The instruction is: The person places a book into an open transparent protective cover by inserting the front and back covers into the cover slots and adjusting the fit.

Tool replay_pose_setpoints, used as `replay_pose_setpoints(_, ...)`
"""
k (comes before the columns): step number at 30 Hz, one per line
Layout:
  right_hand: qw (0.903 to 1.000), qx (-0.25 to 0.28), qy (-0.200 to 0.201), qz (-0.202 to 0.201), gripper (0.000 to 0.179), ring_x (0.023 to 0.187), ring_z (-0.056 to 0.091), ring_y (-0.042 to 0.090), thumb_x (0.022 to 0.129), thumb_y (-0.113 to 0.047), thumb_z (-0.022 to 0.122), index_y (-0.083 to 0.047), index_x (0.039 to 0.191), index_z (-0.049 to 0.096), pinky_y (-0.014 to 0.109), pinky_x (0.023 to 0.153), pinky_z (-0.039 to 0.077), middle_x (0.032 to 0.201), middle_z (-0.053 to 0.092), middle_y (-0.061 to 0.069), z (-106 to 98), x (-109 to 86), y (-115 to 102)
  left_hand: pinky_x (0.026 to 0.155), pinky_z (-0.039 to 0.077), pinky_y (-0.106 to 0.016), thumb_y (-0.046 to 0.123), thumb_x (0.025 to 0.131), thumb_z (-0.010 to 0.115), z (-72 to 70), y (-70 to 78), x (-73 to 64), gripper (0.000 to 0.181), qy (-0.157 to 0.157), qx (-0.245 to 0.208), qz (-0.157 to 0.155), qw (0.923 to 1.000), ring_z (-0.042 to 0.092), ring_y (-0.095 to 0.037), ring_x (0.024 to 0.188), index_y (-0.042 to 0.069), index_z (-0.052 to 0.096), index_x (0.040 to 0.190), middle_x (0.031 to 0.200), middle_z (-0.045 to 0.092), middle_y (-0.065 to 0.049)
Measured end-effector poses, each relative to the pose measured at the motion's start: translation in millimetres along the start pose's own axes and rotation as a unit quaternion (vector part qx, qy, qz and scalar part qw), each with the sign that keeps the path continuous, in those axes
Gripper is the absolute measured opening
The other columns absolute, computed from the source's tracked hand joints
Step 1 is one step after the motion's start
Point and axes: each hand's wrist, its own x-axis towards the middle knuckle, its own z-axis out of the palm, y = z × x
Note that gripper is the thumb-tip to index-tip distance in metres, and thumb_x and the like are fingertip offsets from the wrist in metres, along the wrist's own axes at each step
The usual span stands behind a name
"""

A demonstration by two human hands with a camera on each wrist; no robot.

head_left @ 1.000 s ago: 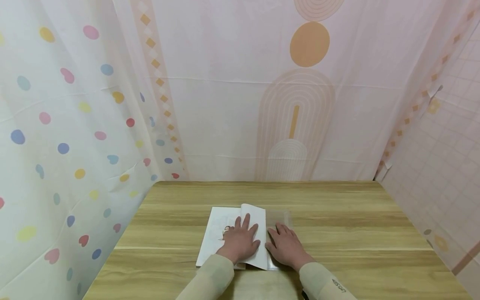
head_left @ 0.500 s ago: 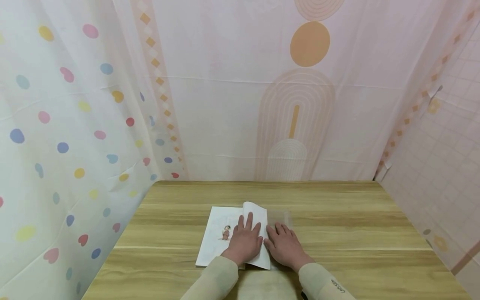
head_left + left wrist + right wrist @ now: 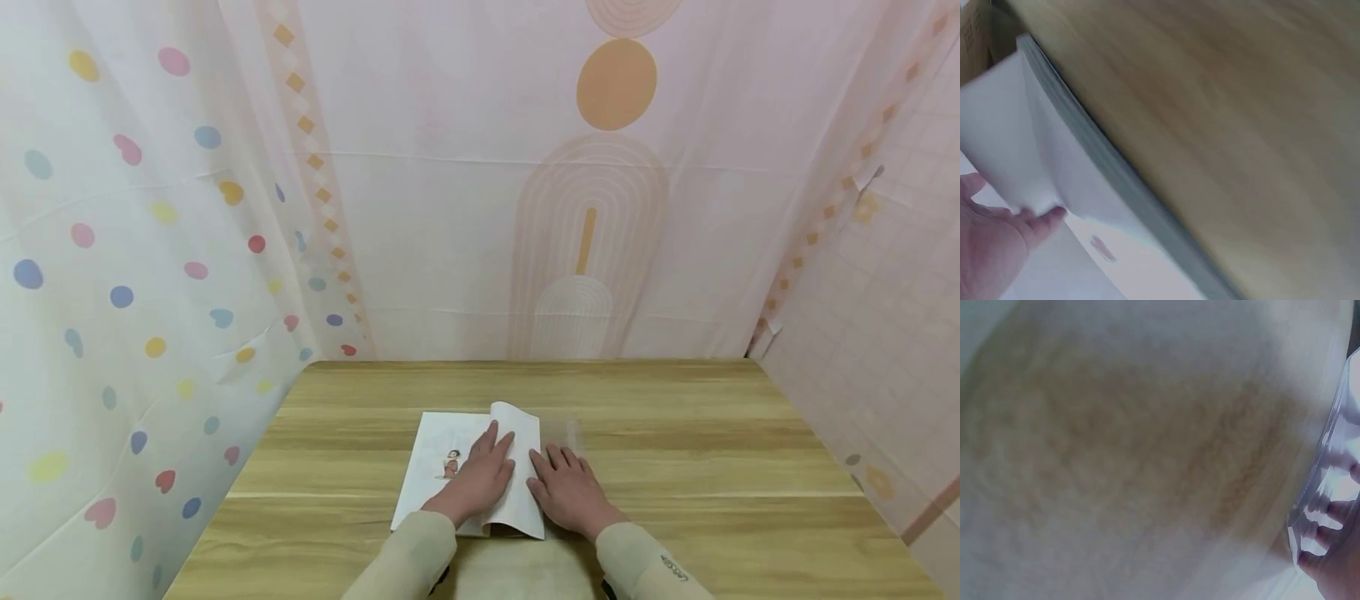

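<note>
A thin white book (image 3: 420, 475) lies on the table with a small printed figure (image 3: 451, 464) on its page. At its right side a white flap (image 3: 525, 508) stands partly raised and curved. My left hand (image 3: 480, 479) rests on this flap with its fingers extended. In the left wrist view the left hand's fingertips (image 3: 1054, 215) touch the white paper beside the book's stacked edge (image 3: 1110, 162). My right hand (image 3: 573, 496) lies with spread fingers on a clear plastic sheet (image 3: 573, 433) right of the flap. The right wrist view shows fingers against shiny clear plastic (image 3: 1319, 462).
The wood-grain table (image 3: 712, 442) extends around the book on all sides. A patterned curtain (image 3: 450, 208) hangs behind it, with a dotted curtain (image 3: 135, 375) on the left and a gridded one (image 3: 885, 333) on the right.
The flap's free edge has shifted slightly right, toward my right hand. My left hand has turned and slid along the paper, uncovering the printed figure. The right hand stays nearly still.
</note>
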Motion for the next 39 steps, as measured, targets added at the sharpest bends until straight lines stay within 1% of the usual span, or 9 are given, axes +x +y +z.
replay_pose_setpoints(2, 1.0, 0.001, -0.004, -0.001, 0.05, 0.137, 0.036, 0.046, 0.105, -0.034, 0.044, -0.007, 0.147, 0.047, 0.062, 0.108, 0.03, 0.149, 0.041, 0.026, -1, 0.3, 0, 0.108, 0.025, -0.068, 0.02, 0.105, 0.04, -4.5, -6.6, -3.9, 0.05, -0.006, -0.05, -0.02, 0.9986, 0.025, -0.045, 0.144, 0.0, 0.037, 0.151, 0.159, 0.02, -0.026)
replay_pose_setpoints(4, 1.0, 0.0, -0.008, -0.001, 0.05, 0.137, 0.035, 0.046, 0.105, -0.034, 0.044, -0.007, 0.147, 0.047, 0.062, 0.109, 0.029, 0.15, 0.04, 0.025, -1, 0.7, 0, 0.11, 0.021, -0.069, 0.021, 0.106, 0.037, -7.2, -13.4, -7.8, 0.051, -0.011, -0.084, -0.033, 0.9958, 0.024, -0.043, 0.145, 0.001, 0.033, 0.153, 0.16, 0.021, -0.023)
replay_pose_setpoints(7, 0.9999, 0.006, -0.008, -0.001, 0.051, 0.137, 0.035, 0.047, 0.105, -0.035, 0.043, -0.006, 0.147, 0.046, 0.063, 0.109, 0.028, 0.15, 0.04, 0.026, -1, 0.8, -1, 0.114, 0.019, -0.063, 0.019, 0.106, 0.037, -8.9, -22.2, -13.5, 0.052, -0.017, -0.118, -0.032, 0.9924, 0.023, -0.041, 0.146, -0.002, 0.031, 0.153, 0.159, 0.024, -0.024)
replay_pose_setpoints(10, 0.9999, 0.01, -0.006, 0.003, 0.051, 0.137, 0.035, 0.046, 0.105, -0.035, 0.043, -0.005, 0.148, 0.046, 0.062, 0.109, 0.028, 0.15, 0.04, 0.025, -1, 0.9, 0, 0.117, 0.018, -0.057, 0.017, 0.106, 0.038, -9.0, -28.3, -18.5, 0.052, -0.026, -0.135, -0.023, 0.9903, 0.024, -0.04, 0.146, -0.005, 0.029, 0.152, 0.158, 0.027, -0.025)
replay_pose_setpoints(17, 0.999, 0.04, 0.001, 0.02, 0.053, 0.138, 0.034, 0.046, 0.105, -0.034, 0.045, -0.002, 0.147, 0.045, 0.062, 0.11, 0.027, 0.149, 0.04, 0.026, 1, 0.6, 1, 0.116, 0.019, -0.058, 0.018, 0.106, 0.04, -8.2, -32.5, -19.6, 0.053, -0.033, -0.119, 0.004, 0.9924, 0.03, -0.041, 0.143, -0.007, 0.03, 0.151, 0.154, 0.035, -0.025)
replay_pose_setpoints(22, 0.9986, 0.047, 0.001, 0.023, 0.054, 0.138, 0.034, 0.046, 0.105, -0.034, 0.045, 0.0, 0.147, 0.044, 0.061, 0.111, 0.027, 0.149, 0.04, 0.028, 3, 1.6, 3, 0.115, 0.024, -0.057, 0.018, 0.105, 0.042, -8.3, -31.3, -17.5, 0.053, -0.036, -0.107, 0.009, 0.9936, 0.032, -0.043, 0.142, -0.007, 0.032, 0.151, 0.152, 0.036, -0.026)
replay_pose_setpoints(27, 0.9987, 0.046, 0.007, 0.021, 0.054, 0.137, 0.036, 0.046, 0.105, -0.034, 0.044, 0.001, 0.146, 0.044, 0.06, 0.111, 0.028, 0.148, 0.041, 0.028, 4, 2.5, 3, 0.114, 0.026, -0.056, 0.017, 0.104, 0.044, -8.2, -28.7, -17.0, 0.053, -0.038, -0.096, 0.007, 0.9946, 0.032, -0.044, 0.141, -0.007, 0.034, 0.15, 0.151, 0.038, -0.026)
replay_pose_setpoints(33, 0.9979, 0.059, 0.015, 0.021, 0.052, 0.136, 0.038, 0.045, 0.105, -0.032, 0.047, 0.001, 0.145, 0.046, 0.06, 0.11, 0.029, 0.146, 0.043, 0.027, 1, 0.8, 1, 0.114, 0.025, -0.057, 0.018, 0.104, 0.044, -8.6, -25.8, -17.2, 0.053, -0.045, -0.09, -0.002, 0.9949, 0.031, -0.045, 0.141, -0.006, 0.034, 0.15, 0.152, 0.038, -0.026)
replay_pose_setpoints(39, 0.9976, 0.062, 0.018, 0.022, 0.051, 0.135, 0.04, 0.045, 0.104, -0.031, 0.048, 0.001, 0.144, 0.047, 0.061, 0.109, 0.03, 0.146, 0.044, 0.027, 0, 0.5, -1, 0.113, 0.022, -0.063, 0.019, 0.103, 0.046, -7.3, -24.8, -17.0, 0.053, -0.042, -0.079, -0.005, 0.996, 0.033, -0.046, 0.14, -0.005, 0.036, 0.15, 0.151, 0.04, -0.026)
